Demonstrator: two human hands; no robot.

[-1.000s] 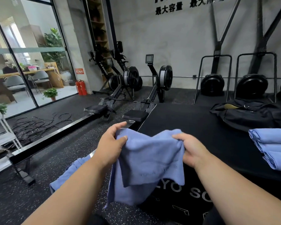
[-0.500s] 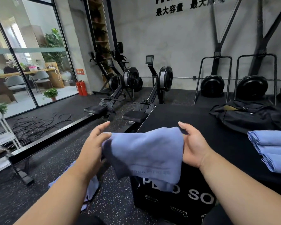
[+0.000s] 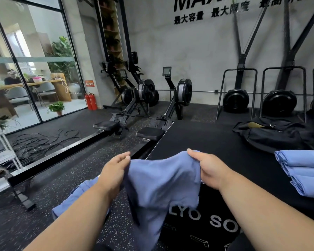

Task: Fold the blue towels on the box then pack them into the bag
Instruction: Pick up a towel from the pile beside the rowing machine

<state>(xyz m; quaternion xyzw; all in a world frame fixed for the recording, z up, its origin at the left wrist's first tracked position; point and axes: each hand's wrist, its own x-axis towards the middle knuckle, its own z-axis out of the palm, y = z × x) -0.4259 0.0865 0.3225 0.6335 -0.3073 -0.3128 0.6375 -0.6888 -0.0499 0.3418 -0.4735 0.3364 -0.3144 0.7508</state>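
— What is being held, and how?
— At lower centre, a blue towel (image 3: 161, 187) is gripped at its top corners, pinched by the left hand (image 3: 114, 171) and clenched in the right hand (image 3: 208, 169), hanging over the black box (image 3: 225, 151).

— Where are the other things?
— Folded towels (image 3: 304, 173) are stacked at right on the box; the black bag (image 3: 272, 134) is seen above them.

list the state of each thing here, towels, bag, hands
held towel: unfolded, hanging between both hands
left hand: grip pinching the towel's left top edge
right hand: grip pinching its right top edge
folded towels: stacked on the box
box: black top mostly bare
bag: on the box, unzipped
loose towel: crumpled below the left forearm
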